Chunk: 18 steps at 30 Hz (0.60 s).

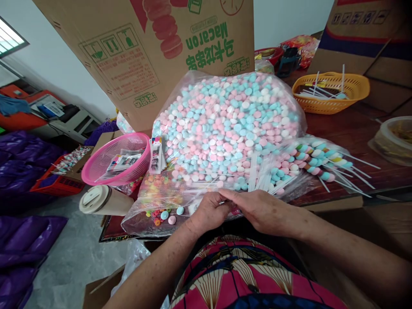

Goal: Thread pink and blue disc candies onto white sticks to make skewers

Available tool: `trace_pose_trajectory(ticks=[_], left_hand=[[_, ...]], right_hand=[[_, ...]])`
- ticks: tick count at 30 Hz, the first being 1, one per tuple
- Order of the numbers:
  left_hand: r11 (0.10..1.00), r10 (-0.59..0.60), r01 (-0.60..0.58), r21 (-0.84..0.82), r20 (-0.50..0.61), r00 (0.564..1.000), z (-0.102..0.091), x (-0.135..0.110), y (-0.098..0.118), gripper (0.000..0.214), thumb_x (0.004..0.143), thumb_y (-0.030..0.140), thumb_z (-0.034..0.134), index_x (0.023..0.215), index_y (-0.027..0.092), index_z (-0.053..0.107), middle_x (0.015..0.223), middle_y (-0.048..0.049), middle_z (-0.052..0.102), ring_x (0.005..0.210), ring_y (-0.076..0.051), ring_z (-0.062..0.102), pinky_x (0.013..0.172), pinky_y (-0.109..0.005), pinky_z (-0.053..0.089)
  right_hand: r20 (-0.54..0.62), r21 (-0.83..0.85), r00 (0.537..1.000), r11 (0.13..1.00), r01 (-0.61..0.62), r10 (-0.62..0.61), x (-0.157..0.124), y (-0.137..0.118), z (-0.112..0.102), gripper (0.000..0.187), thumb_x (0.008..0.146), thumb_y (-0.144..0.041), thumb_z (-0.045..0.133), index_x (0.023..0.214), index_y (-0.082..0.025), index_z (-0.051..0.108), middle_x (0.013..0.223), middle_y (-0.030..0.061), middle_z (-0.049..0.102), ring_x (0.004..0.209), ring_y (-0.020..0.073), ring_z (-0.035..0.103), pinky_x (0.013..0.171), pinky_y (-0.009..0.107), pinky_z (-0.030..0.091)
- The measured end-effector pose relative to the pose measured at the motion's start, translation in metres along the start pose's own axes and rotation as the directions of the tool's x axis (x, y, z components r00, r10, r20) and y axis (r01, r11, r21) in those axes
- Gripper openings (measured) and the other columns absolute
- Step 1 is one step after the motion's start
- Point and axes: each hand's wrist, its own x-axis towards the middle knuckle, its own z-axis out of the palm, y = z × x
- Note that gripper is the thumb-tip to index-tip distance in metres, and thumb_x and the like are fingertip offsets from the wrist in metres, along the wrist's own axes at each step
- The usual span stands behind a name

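Note:
My left hand (210, 211) and my right hand (262, 211) meet at the table's front edge, fingertips touching. Both have curled fingers, and whatever lies between them is hidden. Just beyond is a large clear bag of pink, blue and white button-shaped candies (222, 128). White sticks (262, 171) lie on its right front, close above my right hand. A clear bag of small colourful ring-shaped candies (162, 189) spreads to the left of my left hand, with a few loose candies (165, 215) near its edge. Candy skewers (325, 156) on white sticks are heaped to the right.
Behind the candies rises a big cardboard box (128, 56). At left stand a pink basket (116, 178) with packets and a lidded cup (104, 200). A yellow basket (331, 101) of sticks and a clear round tub (395, 137) are at right. Purple bags (25, 253) cover the floor.

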Motion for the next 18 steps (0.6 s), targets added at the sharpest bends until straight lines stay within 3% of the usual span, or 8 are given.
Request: trace_pose_trajectory(ticks=[3,6,8,10,13,16,18], left_hand=[[0.999,0.002,-0.009,-0.05,-0.133,0.991,0.006,-0.006,-0.009,0.022,0.081,0.029,0.052,0.074,0.013,0.066,0.073,-0.0018,0.064,0.073,-0.015,0.056,0.073,-0.026,0.045],[0.994,-0.043,0.017,-0.107,-0.244,0.969,0.003,-0.012,-0.017,0.024,0.08,0.033,0.054,0.071,0.013,0.064,0.066,-0.0003,0.06,0.065,-0.012,0.052,0.067,-0.024,0.043],[0.995,-0.05,0.026,-0.093,-0.271,0.961,-0.002,-0.015,-0.02,0.025,0.08,0.035,0.055,0.071,0.014,0.064,0.063,0.0005,0.058,0.062,-0.011,0.049,0.063,-0.023,0.04],[0.999,-0.019,0.009,-0.035,-0.285,0.958,-0.007,-0.017,-0.02,0.024,0.079,0.035,0.055,0.071,0.014,0.064,0.063,0.0007,0.057,0.062,-0.011,0.048,0.063,-0.023,0.039],[0.999,0.033,-0.03,0.013,-0.308,0.951,-0.01,-0.019,-0.017,0.022,0.08,0.032,0.054,0.07,0.014,0.064,0.063,0.0006,0.057,0.064,-0.012,0.048,0.065,-0.023,0.039],[0.996,0.084,-0.085,0.009,-0.319,0.944,-0.006,-0.023,-0.011,0.022,0.081,0.031,0.053,0.07,0.015,0.064,0.064,0.0003,0.057,0.064,-0.012,0.049,0.066,-0.023,0.04],[0.99,0.144,-0.138,0.041,-0.341,0.929,0.001,-0.025,-0.01,0.022,0.082,0.03,0.051,0.07,0.015,0.064,0.064,0.0002,0.058,0.064,-0.012,0.05,0.066,-0.023,0.04]], right_hand=[[-0.073,-0.012,0.996,0.998,0.057,-0.058,0.005,0.002,0.017,0.076,0.072,-0.002,0.04,0.144,-0.017,0.022,0.103,0.0118,0.066,0.087,0.0205,0.062,0.07,0.031,0.048],[-0.196,0.146,0.98,0.989,0.007,0.022,0.007,0.009,0.018,0.06,0.085,-0.014,0.038,0.143,-0.017,0.024,0.108,0.0118,0.064,0.088,0.0184,0.061,0.074,0.032,0.049],[-0.232,0.211,0.968,0.976,-0.049,0.099,0.009,0.011,0.012,0.046,0.09,-0.025,0.038,0.135,-0.016,0.039,0.102,0.0105,0.064,0.084,0.0176,0.061,0.073,0.031,0.048],[-0.18,0.201,0.98,0.978,-0.048,0.085,0.011,0.011,0.007,0.032,0.091,-0.029,0.037,0.112,-0.016,0.057,0.09,0.0083,0.065,0.078,0.0172,0.06,0.07,0.029,0.046],[-0.104,0.178,0.991,0.982,-0.063,0.082,0.014,0.005,0.009,0.03,0.091,-0.029,0.035,0.078,-0.017,0.059,0.071,0.0045,0.061,0.067,0.0158,0.056,0.062,0.026,0.042],[-0.193,0.272,0.956,0.948,-0.165,0.221,0.015,-0.003,0.019,0.024,0.091,-0.031,0.037,0.078,-0.019,0.054,0.06,-0.0005,0.056,0.056,0.013,0.052,0.054,0.024,0.038],[-0.274,0.301,0.931,0.941,-0.156,0.242,0.016,-0.009,0.027,0.02,0.091,-0.03,0.036,0.084,-0.019,0.051,0.06,-0.001,0.055,0.055,0.013,0.052,0.054,0.023,0.038]])
